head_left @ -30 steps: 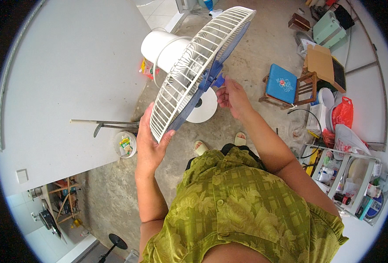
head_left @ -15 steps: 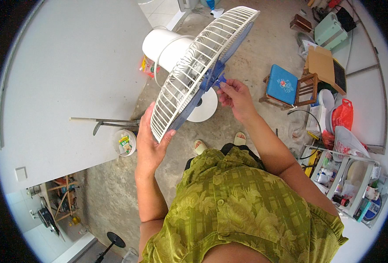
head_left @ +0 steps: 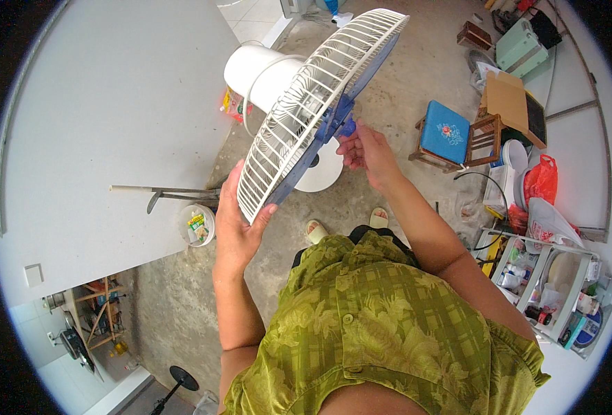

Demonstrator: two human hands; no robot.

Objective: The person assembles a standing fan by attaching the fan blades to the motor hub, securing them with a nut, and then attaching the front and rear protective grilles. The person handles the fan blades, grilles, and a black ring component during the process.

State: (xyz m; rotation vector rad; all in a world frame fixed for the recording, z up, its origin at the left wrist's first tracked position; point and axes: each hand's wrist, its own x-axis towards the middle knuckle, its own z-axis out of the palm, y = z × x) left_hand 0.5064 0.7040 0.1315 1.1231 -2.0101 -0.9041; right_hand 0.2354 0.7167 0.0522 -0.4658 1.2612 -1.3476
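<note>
A fan head stands tilted in front of me, its white wire grille [head_left: 278, 149] facing left and its blue blades [head_left: 375, 66] facing right. The lower rim of the grille sits in my left hand [head_left: 238, 232], thumb on the blade side and fingers on the other. At the hub is a small blue knob [head_left: 348, 128]. My right hand [head_left: 375, 155] has its bent thumb and fingers around the knob; the exact contact is partly hidden. Below the fan head, a white round base [head_left: 323, 173] rests on the floor.
Behind the grille stands a white bucket [head_left: 254, 69]. A small tub [head_left: 199, 225] is by the white panel at left. To the right are a wooden chair with a blue seat [head_left: 444, 135], an open cardboard box [head_left: 506, 104] and a cluttered shelf rack [head_left: 551, 290].
My right thumb has shifted up off the knob's face and the fingers have moved slightly left beneath it. The left hand and fan head stay nearly still.
</note>
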